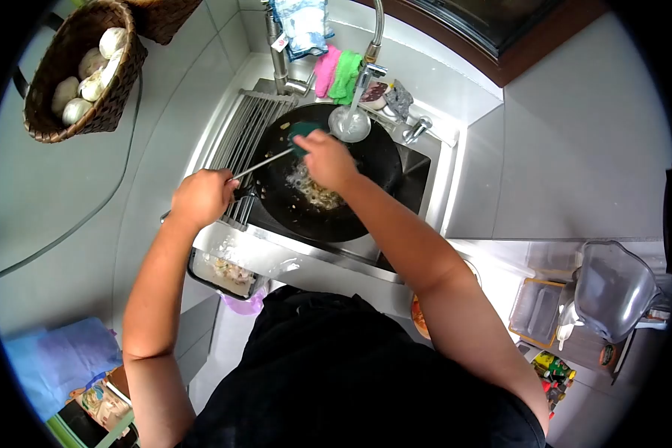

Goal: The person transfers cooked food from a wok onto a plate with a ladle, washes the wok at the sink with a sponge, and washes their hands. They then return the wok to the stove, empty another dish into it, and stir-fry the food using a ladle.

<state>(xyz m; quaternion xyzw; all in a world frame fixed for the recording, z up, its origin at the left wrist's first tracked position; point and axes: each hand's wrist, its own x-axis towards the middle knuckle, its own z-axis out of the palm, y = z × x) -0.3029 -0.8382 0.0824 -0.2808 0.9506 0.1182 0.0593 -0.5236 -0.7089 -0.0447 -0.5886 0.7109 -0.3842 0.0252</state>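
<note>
My left hand (201, 198) is closed around the end of a metal ladle (267, 162), whose handle slants up to the right. Water from the tap (369, 69) runs into the ladle's round bowl (349, 124). In my right hand (327, 159) is a dark green scouring pad (304, 136), pressed against the ladle's handle just short of the bowl. Beneath both sits a black wok (373, 183) in the sink (444, 175), with foamy water and food scraps in its bottom. The wok's handle lies close to my left hand and is partly hidden.
A roll-up drying rack (235, 138) covers the sink's left side. Pink (326, 71) and green cloths (345, 77) hang behind. A basket (131, 75) of garlic hangs upper left. A scrap-filled strainer tray (228, 272) sits at the front edge; a clear container (616, 287) stands right.
</note>
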